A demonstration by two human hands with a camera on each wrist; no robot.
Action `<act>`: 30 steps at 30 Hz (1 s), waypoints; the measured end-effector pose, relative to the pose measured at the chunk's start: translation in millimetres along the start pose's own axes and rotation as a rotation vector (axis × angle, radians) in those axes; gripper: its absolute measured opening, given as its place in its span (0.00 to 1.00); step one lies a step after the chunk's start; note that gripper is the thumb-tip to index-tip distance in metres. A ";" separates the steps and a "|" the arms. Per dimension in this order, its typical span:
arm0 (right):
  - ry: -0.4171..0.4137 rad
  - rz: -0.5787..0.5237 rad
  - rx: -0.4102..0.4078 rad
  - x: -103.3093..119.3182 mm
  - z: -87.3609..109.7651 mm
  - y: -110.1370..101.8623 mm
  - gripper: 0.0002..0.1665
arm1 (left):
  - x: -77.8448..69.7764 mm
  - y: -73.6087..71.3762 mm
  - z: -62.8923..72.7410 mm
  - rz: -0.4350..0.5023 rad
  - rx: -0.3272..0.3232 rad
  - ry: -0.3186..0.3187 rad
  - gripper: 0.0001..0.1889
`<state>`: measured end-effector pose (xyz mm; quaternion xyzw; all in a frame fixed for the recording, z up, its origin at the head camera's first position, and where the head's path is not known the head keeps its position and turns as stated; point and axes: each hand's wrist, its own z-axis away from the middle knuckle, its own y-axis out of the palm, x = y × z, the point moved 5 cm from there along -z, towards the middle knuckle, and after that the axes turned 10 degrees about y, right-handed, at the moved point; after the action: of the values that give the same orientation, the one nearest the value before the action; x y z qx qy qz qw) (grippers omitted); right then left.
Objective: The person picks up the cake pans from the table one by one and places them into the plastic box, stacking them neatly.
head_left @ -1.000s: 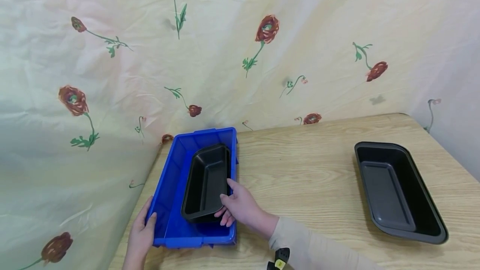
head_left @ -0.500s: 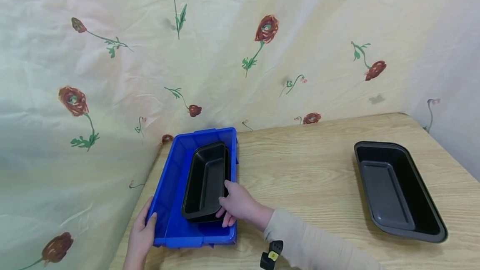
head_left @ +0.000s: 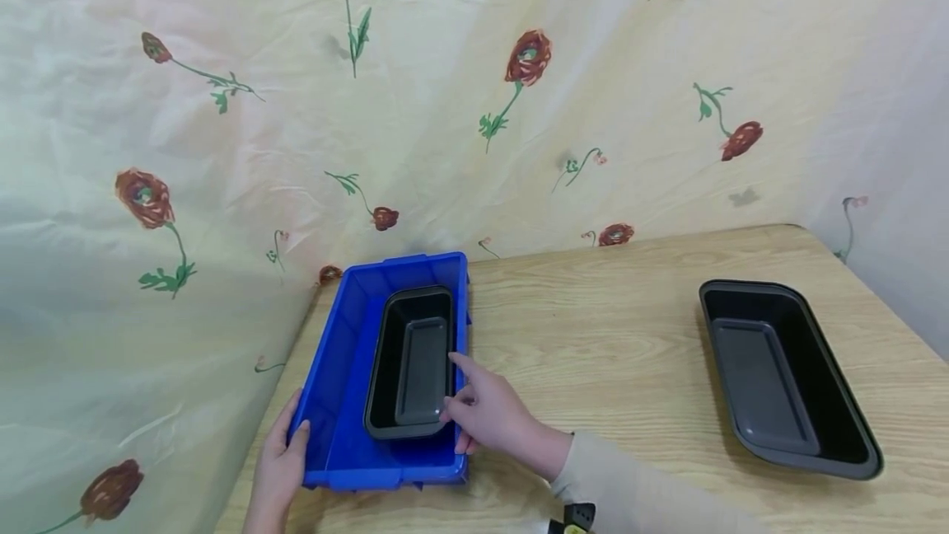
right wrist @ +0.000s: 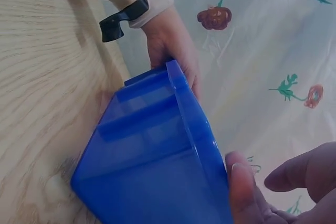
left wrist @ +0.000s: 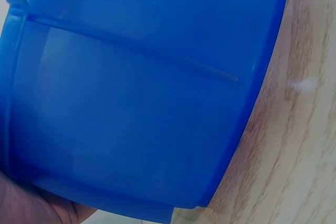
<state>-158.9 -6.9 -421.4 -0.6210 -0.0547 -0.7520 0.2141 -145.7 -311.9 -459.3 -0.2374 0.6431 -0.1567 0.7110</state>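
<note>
A dark loaf pan (head_left: 426, 373) lies inside a blue plastic bin (head_left: 337, 427), nearer the bin's right wall. Whether a second pan is nested under it cannot be told. My left hand (head_left: 278, 461) grips the bin's left rim near the front corner, thumb on the inner side; in the left wrist view only part of that hand (left wrist: 31, 205) shows below the bin wall. Over the bin's right rim, my right hand (head_left: 493, 410) reaches to the pan's right edge with the forefinger stretched out. Its fingers (right wrist: 242, 192) look spread in the right wrist view, with a gap between them.
Another dark loaf pan (head_left: 767, 386) stands on the right of the wooden table (head_left: 593, 328). A flower-printed cloth (head_left: 430, 105) hangs behind the table and along its left side. The bin stands close to that cloth.
The pan in the bin was tilted with my right hand at its rim; now it lies flatter. My right hand has shifted slightly right. The left hand and bin have stayed put.
</note>
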 end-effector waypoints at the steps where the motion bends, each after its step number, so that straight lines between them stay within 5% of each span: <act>1: -0.018 -0.002 -0.005 0.8 2.8 -2.4 0.39 | -0.6 -0.3 0.0 -0.004 -0.001 0.000 0.30; 11: -0.140 -0.017 -0.057 10.0 27.6 -27.6 0.28 | -2.7 -0.8 0.3 0.003 0.005 -0.008 0.30; 30: -0.258 -0.015 -0.201 33.0 86.1 -79.1 0.26 | -1.8 1.4 -0.7 0.008 0.022 -0.029 0.30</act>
<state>-115.9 86.1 -356.0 -0.7305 -0.0106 -0.6690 0.1364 -146.7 -309.8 -458.6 -0.2294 0.6320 -0.1573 0.7234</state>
